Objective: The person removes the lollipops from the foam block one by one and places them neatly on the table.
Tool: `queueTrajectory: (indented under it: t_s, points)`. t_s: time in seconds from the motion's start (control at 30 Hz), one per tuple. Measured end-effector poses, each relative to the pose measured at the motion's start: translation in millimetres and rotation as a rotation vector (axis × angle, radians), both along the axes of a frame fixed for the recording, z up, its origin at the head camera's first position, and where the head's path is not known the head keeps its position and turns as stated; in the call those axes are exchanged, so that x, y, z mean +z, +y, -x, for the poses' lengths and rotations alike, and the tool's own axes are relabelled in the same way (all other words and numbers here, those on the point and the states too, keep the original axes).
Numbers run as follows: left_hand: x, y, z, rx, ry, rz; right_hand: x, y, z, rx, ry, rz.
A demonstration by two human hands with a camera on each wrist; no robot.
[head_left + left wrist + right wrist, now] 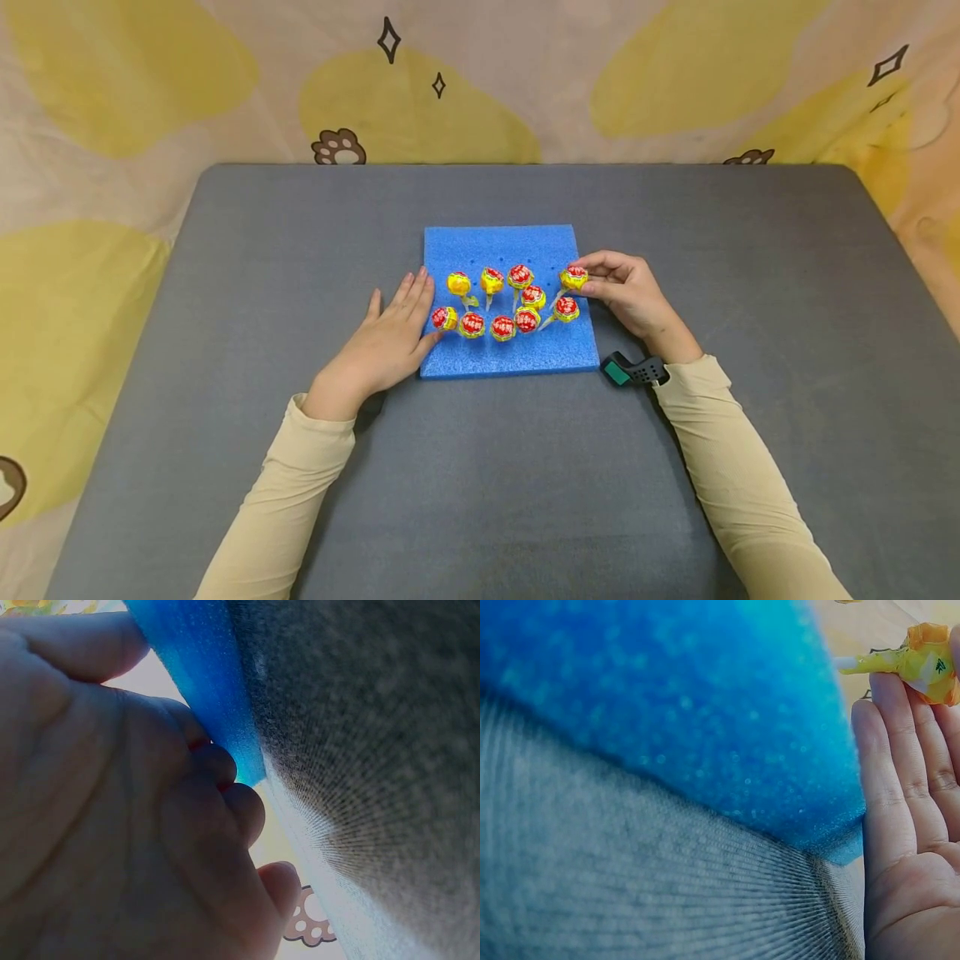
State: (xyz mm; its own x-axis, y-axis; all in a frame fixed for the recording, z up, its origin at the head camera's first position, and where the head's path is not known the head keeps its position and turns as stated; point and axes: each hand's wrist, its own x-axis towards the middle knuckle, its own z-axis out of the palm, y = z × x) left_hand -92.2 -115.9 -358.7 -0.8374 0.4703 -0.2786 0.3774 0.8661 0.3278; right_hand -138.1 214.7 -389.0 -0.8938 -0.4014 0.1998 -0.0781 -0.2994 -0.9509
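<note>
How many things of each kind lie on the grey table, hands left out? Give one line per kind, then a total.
Lollipops: 10, one of them pinched by the right hand
Blue foam board: 1, its edge pressed by the left hand
Total: 11

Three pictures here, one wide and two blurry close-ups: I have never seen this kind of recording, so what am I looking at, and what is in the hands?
No machine: a person works with bare hands, wearing three cameras. The wide picture comes from the head, looking down at a grey table. The close-ups come from the wrists. On the table lies a blue foam pad with wrapped lollipops stuck in it. The left hand rests flat against the pad's left edge. The right hand pinches one lollipop at the pad's right side; the right wrist view shows its wrapper at the fingertips. The dark and green strap is on the right wrist.
</note>
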Motion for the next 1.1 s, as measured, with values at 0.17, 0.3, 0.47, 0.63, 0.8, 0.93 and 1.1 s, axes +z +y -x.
queueTrajectory:
  t_s: [0.17,0.3,0.47,0.63,0.8,0.93,1.1]
  points:
    - [-0.6,-0.1,0.1,-0.002,0.007,-0.002,-0.6,0.1,0.1,-0.008,-0.011,0.01]
    - [-1.1,-0.5,-0.1,0.0,0.007,-0.008,-0.1,-0.4,-0.3,-0.011,-0.012,0.019]
    - [-1.1,-0.5,-0.4,0.003,0.006,-0.005,0.3,-1.1,-0.7,-0.011,-0.005,0.029]
    - [-1.3,-0.5,-0.4,0.001,0.009,0.0,-0.3,-1.4,-0.3,-0.007,-0.01,0.054]
    - [-0.9,-0.3,-0.4,-0.003,0.012,0.0,-1.0,-1.6,0.2,0.001,-0.009,0.084]
    - [-1.3,-0.3,0.0,-0.004,0.009,0.001,-0.9,-1.6,1.0,-0.004,-0.002,0.143]
    - [-0.9,-0.3,-0.3,0.0,0.007,-0.002,-2.1,2.3,3.8,-0.048,-0.015,0.287]
